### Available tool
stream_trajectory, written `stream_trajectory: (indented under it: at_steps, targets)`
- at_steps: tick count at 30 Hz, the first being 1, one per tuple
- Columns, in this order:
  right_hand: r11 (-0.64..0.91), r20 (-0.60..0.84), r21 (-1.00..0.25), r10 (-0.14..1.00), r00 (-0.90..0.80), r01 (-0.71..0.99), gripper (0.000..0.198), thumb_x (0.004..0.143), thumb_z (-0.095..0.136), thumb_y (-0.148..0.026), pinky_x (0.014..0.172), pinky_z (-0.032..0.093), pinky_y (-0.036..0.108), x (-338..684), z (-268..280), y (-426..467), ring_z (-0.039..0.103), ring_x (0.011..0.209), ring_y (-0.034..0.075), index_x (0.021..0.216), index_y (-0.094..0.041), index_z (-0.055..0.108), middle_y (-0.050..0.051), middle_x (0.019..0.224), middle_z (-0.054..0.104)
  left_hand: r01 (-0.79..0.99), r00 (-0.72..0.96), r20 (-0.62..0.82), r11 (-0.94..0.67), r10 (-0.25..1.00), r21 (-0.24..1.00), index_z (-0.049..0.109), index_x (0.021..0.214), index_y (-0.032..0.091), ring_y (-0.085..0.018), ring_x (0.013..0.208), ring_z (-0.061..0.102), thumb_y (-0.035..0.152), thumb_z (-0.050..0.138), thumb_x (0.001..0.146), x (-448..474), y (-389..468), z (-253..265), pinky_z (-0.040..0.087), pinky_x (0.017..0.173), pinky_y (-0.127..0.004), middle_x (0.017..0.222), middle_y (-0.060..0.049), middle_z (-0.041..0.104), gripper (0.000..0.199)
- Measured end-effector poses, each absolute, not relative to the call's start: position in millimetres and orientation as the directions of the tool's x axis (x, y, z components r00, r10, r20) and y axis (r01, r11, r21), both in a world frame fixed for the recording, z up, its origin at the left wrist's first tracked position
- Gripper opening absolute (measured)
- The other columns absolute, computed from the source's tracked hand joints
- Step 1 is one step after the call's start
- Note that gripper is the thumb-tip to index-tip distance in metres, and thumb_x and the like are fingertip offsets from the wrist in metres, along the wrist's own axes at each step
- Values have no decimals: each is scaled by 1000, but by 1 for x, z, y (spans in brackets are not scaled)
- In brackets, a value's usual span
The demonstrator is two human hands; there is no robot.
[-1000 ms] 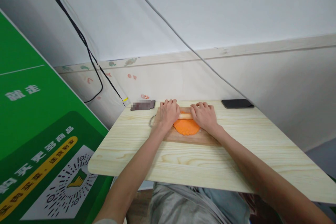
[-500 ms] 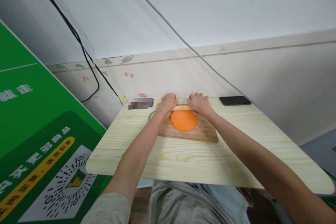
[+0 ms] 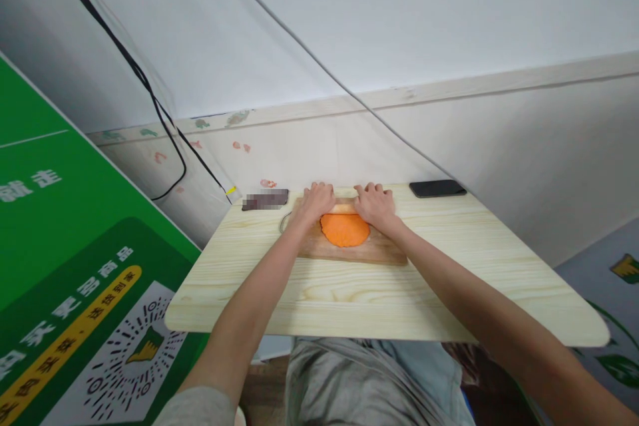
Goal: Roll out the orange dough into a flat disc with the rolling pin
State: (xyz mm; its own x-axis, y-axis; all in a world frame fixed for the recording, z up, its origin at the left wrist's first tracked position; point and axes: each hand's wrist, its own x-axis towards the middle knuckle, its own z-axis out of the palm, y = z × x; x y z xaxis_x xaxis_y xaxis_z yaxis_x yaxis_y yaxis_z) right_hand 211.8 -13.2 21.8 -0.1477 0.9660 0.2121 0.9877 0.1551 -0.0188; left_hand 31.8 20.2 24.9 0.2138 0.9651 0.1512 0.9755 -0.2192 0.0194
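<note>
An orange sheet of dough (image 3: 345, 233), flat and roughly round, lies on a wooden cutting board (image 3: 372, 256). A light wooden rolling pin (image 3: 344, 209) crosses the dough's far edge. My left hand (image 3: 318, 200) is on the pin's left end, its fingers curved over the far side. On the right end sits my right hand (image 3: 373, 204), fingers likewise bent over the pin and slightly apart. Both ends of the pin are hidden under my hands. Part of a metal ring handle (image 3: 284, 221) shows at the board's left edge.
The board rests on a pale wood-grain table (image 3: 319, 306) against a wall. A black phone (image 3: 438, 188) lies at the back right, and a dark, pixelated flat object (image 3: 265, 200) at the back left. Cables (image 3: 134, 66) hang at left, beside a green sign (image 3: 100, 233).
The pin has rolled slightly toward me over the dough's far edge. My fingers have gone from more tightly curled to more stretched over it. The camera view has shifted a little.
</note>
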Motion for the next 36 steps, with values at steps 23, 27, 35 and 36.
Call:
stream_trajectory:
  at_steps: [23,27,35,36]
  targets:
    - [108,146,-78,985,-96,991,49,107,35,-28,106,45,54,210,27,17,56,132,39,141,-12,66,27,142,64,972,193,153,-210,969,103,79,124,14,-26,119,73,26,39,109,34,56,25,53,103,-35,127,-20,78,44]
    - [144,193,-11,971,-139,990,49,108,35,-30,104,44,52,209,25,6,55,131,40,141,-13,66,27,141,64,978,172,134,-186,976,99,78,127,17,-29,128,67,26,35,110,31,39,24,52,107,-41,136,-18,75,47]
    - [145,199,-25,970,-137,989,47,108,35,-30,101,44,49,209,21,-6,58,128,38,135,-15,71,24,137,67,978,178,124,-190,976,85,75,131,20,-33,136,61,28,37,108,30,31,24,50,112,-51,144,-15,70,45]
    - [147,199,-32,970,-138,989,47,108,36,-30,101,45,49,209,21,-5,58,128,38,135,-14,71,25,137,67,978,178,129,-190,976,90,75,130,19,-32,135,62,28,37,108,30,33,23,51,111,-50,143,-16,71,45]
